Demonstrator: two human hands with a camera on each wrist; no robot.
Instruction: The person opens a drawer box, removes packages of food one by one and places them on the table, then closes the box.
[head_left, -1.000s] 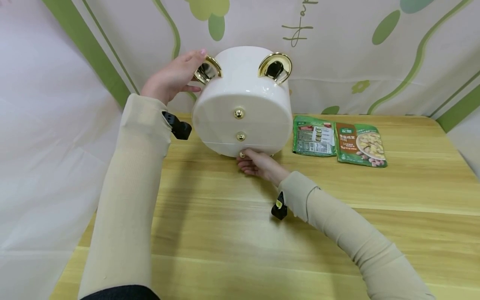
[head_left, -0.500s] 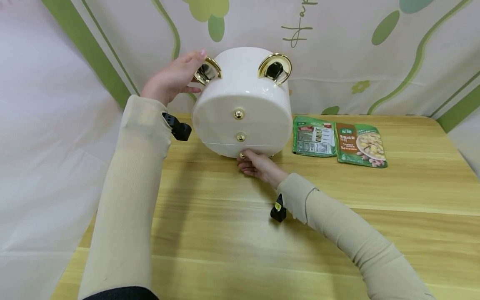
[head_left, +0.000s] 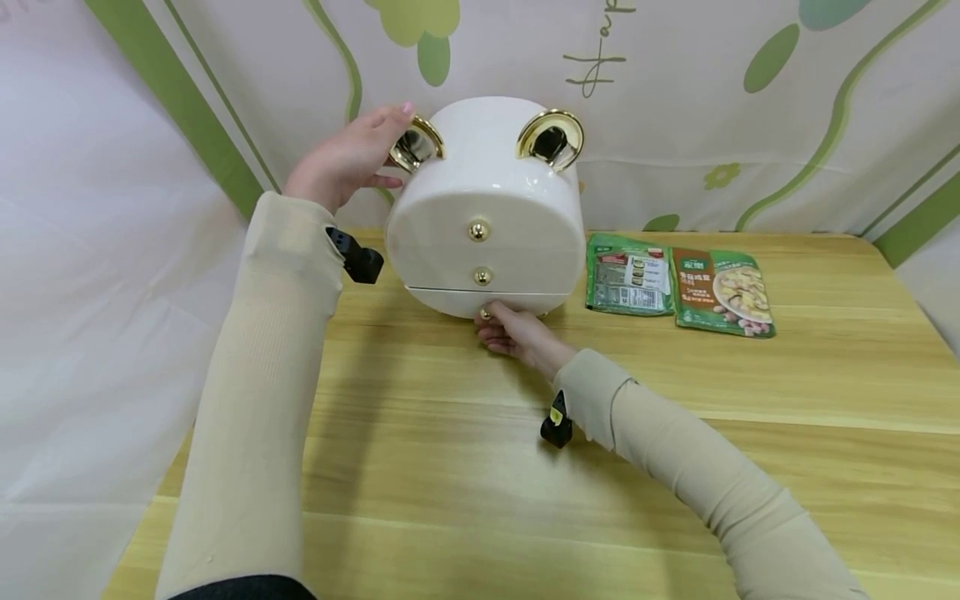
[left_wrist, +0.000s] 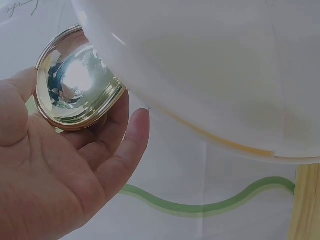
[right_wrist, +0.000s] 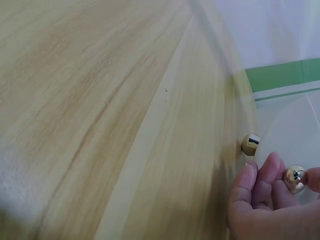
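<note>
The white box (head_left: 486, 218) sits mid-top of the head view, at the back of the table (head_left: 450, 467). It has 2 gold ears on top & 3 gold knobs down its front. The right hand (head_left: 517, 333) is just under the box & pinches the bottom knob (head_left: 484, 313) w/ thumb & fingers; the right wrist view shows this knob (right_wrist: 294, 179) between the fingertips. The left hand (head_left: 347, 157), upper left, is spread open & cups the left ear (head_left: 415, 142).

The bottom drawer looks shut, w/ only a thin line showing. To do this pull well, she should probably pull straight toward herself, slow, & push back w/ the left hand so the box won't slide or tip. Two green packs (head_left: 678, 285) lie to the right, near the box.
</note>
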